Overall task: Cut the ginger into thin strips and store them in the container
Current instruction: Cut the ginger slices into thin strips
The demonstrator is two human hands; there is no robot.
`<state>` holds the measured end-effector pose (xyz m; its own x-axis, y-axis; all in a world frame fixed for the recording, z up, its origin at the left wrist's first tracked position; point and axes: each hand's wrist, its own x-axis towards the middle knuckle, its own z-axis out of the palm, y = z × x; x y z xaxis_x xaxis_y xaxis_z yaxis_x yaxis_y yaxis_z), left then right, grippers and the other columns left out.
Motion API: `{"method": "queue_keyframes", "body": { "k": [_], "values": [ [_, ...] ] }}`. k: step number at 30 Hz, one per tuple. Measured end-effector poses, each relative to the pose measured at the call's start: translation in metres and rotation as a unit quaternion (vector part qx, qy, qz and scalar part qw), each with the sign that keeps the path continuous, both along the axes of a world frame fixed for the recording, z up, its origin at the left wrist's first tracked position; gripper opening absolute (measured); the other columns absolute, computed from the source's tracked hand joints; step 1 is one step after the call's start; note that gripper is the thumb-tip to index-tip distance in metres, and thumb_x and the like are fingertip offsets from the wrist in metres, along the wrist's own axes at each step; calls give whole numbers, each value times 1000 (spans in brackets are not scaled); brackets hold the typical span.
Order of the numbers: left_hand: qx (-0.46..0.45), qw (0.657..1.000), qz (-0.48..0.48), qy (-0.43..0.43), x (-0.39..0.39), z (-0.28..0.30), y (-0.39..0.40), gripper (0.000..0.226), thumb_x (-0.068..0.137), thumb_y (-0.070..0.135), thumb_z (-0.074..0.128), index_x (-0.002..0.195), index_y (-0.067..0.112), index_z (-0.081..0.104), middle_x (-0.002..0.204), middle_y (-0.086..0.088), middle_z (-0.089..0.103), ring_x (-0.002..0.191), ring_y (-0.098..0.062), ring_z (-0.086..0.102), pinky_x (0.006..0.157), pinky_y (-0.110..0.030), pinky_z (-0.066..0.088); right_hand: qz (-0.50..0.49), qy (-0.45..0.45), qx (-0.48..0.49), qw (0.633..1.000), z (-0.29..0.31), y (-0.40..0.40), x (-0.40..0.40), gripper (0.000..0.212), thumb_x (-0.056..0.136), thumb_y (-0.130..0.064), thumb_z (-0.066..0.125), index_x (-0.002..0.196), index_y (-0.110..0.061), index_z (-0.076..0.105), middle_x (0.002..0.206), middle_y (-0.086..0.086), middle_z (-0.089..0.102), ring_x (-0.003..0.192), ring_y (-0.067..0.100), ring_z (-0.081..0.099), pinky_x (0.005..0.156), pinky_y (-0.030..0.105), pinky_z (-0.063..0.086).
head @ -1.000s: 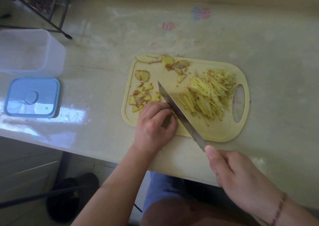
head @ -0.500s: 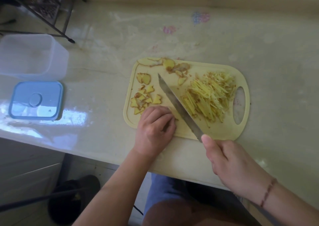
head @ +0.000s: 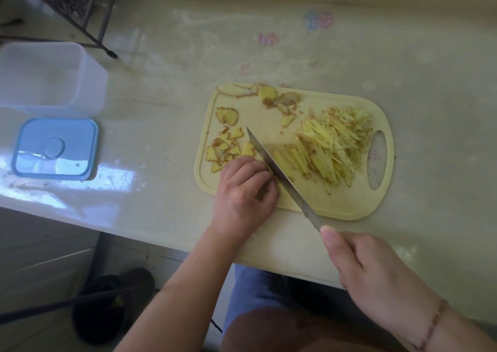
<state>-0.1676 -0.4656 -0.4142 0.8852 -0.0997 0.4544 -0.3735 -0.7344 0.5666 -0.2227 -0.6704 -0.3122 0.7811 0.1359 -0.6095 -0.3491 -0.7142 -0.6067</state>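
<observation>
Now, left hand point(head: 243, 187): curled knuckles-forward, pinning ginger slices hidden beneath against the cutting board point(head: 347, 206).
Right hand point(head: 376, 279): gripping the kitchen knife point(head: 279, 172), blade beside those knuckles.
Tip: I'd keep fingertips tucked, cuts narrow.
Ginger strips point(head: 333, 147): heaped right of blade.
Container point(head: 48, 79): open, well left; blue lid point(head: 55, 148) beside it.
Writing: none readable.

Bare counter point(head: 166, 101) between container point(head: 51, 79) and board point(head: 336, 209), seemingly unobstructed
</observation>
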Motion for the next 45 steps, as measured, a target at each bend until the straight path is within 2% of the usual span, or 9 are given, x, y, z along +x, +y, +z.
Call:
{"method": "queue_keyframes", "body": {
  "k": [6,13,20,25,31,35,39,42,45],
  "values": [
    [1,1000,-5,1,1,0,1,5,80,-2,74,75,0,74,85,-7,72,88,-28,67,80,-43,52,3,-1,11,1000,-12,3,0,89,65,-97,3,54,-16,40,46,-3,48,44,9,45,56,35,44],
    [2,1000,-8,-5,1,0,2,6,81,-1,76,76,2,76,88,-7,74,90,-26,69,81,-42,52,11,-16,10,1000,-6,11,0,62,79,-73,17,53,-20,35,42,-17,47,48,5,46,52,24,36],
    [36,999,-22,12,1,0,2,7,90,11,75,86,8,79,96,-2,73,93,-27,65,83,-42,48,-33,-10,25,999,-10,-4,-10,66,81,-73,21,54,-16,37,40,-4,40,40,9,37,54,33,34],
    [65,997,-40,-2,1,3,2,8,89,16,72,88,12,79,101,1,73,99,-26,64,85,-44,46,-24,-33,5,999,-4,8,-7,60,82,-67,22,52,-18,38,41,-6,40,44,5,42,51,20,35],
    [81,992,84,52,15,13,-2,13,85,17,69,94,13,78,111,-2,71,110,-27,62,96,-42,40,-36,-7,1,999,1,6,0,62,80,-70,16,56,-19,39,50,-6,42,48,9,42,51,24,32],
    [111,993,14,43,35,16,12,15,84,18,63,85,14,77,102,1,73,97,-26,65,89,-39,36,-60,17,21,998,-5,2,-5,67,81,-77,18,55,-18,38,46,-6,41,46,12,42,54,29,35],
    [157,986,-61,17,47,16,31,20,87,24,59,83,16,77,104,1,73,95,-26,67,88,-39,37,-125,55,74,988,-3,-9,-4,58,89,-66,34,56,-19,39,44,-6,36,41,12,35,50,24,32],
    [132,987,-93,-2,50,12,39,17,87,22,60,83,16,76,106,1,72,97,-25,65,89,-39,37,-179,71,73,979,1,-16,2,58,86,-67,35,56,-18,42,45,0,37,41,16,34,47,27,30],
    [83,991,-108,-6,51,7,48,7,82,14,69,84,15,76,106,0,72,98,-24,66,89,-41,42,-237,95,73,964,2,-12,9,57,93,-61,36,61,-15,42,45,1,32,34,14,28,42,19,24]
  ]
}}
